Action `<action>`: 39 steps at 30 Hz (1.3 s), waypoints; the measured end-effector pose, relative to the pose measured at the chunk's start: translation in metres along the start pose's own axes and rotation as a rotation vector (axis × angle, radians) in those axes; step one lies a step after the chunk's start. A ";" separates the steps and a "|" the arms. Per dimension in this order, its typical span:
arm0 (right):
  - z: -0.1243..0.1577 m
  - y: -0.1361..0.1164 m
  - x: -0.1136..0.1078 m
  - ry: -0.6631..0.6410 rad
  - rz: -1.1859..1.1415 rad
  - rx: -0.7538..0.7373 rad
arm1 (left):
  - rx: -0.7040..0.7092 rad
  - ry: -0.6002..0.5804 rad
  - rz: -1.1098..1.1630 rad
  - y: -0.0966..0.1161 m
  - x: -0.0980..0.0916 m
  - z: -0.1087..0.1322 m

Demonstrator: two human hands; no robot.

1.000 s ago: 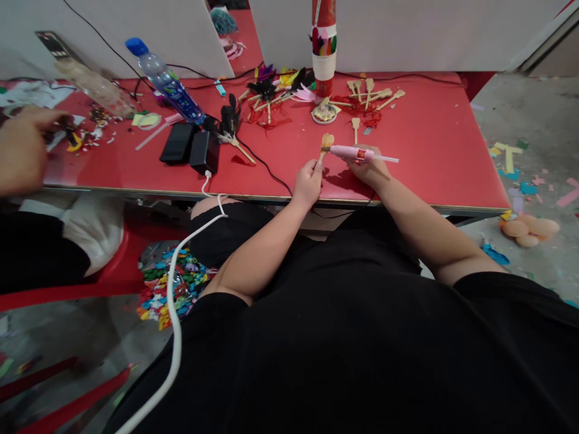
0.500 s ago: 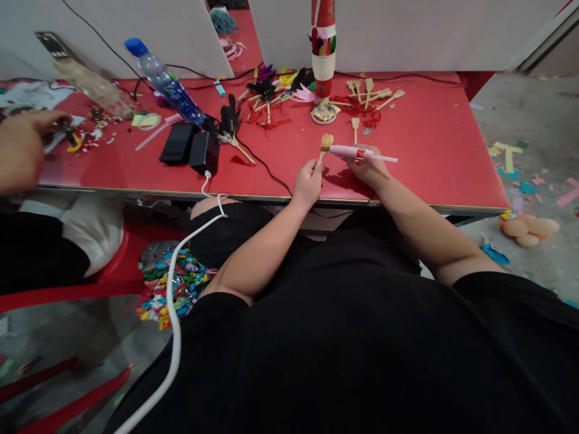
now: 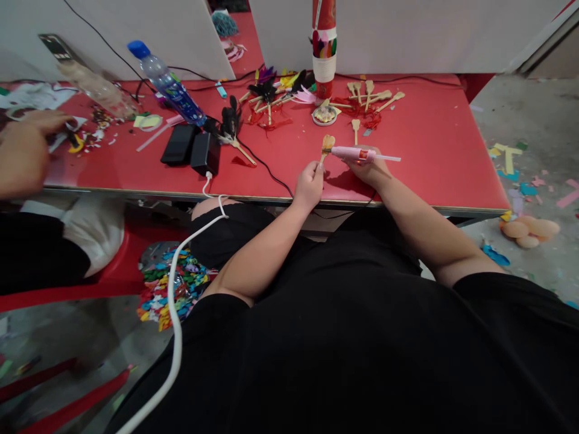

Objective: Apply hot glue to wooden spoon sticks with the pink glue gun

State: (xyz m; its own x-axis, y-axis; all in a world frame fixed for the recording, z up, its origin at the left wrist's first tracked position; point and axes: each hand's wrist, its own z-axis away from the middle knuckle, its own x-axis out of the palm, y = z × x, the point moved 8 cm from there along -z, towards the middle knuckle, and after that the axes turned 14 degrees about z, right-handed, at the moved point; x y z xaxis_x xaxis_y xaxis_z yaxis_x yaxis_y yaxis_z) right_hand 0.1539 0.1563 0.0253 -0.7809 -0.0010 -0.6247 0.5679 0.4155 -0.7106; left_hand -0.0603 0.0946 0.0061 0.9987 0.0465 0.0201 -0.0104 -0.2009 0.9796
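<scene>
Between the fingers of my left hand (image 3: 310,184) is a small wooden stick with a wide, lobed head (image 3: 328,143), held upright. My right hand (image 3: 368,169) grips a pink hot glue gun (image 3: 353,154), a clear glue stick poking out of its back end. The gun's nozzle is at the lobed head, seeming to touch it. Just beyond my right hand lies another wooden stick (image 3: 356,128). A small round dish (image 3: 324,114) of pale bits stands behind my hands.
Several wooden sticks with red tassels (image 3: 368,93) lie back right on the red table (image 3: 429,138). Black-feathered pieces (image 3: 231,123), a blue-capped bottle (image 3: 169,84), a black box (image 3: 205,153) and a stacked cup tower (image 3: 324,66) stand around. A co-worker's hand (image 3: 27,144) is at far left.
My hands and the glue gun hold almost the same position. At far left, the co-worker's hand has shifted slightly. The whole view has drifted a little.
</scene>
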 end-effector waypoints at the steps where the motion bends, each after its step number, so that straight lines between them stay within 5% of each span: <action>1: 0.001 -0.004 -0.003 0.013 -0.031 0.007 | 0.003 -0.002 -0.005 0.002 0.000 0.002; 7: 0.009 -0.023 -0.016 -0.001 -0.170 -0.023 | -0.013 -0.025 -0.004 0.007 0.004 0.005; 17: 0.005 0.003 -0.018 0.132 0.019 0.013 | 0.018 -0.021 -0.059 0.010 0.004 0.006; 27: 0.005 -0.019 -0.005 0.068 -0.003 -0.109 | -0.012 0.008 -0.068 0.008 0.003 0.006; 39: 0.001 -0.009 -0.002 0.022 0.013 -0.058 | -0.012 0.010 -0.068 0.007 0.001 0.008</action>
State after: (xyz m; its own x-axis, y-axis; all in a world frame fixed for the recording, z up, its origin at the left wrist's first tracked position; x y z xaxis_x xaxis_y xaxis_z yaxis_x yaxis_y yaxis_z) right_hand 0.1508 0.1516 0.0331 -0.7796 0.0245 -0.6257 0.5623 0.4672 -0.6823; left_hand -0.0586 0.0860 0.0112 0.9966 0.0695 -0.0448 0.0570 -0.1855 0.9810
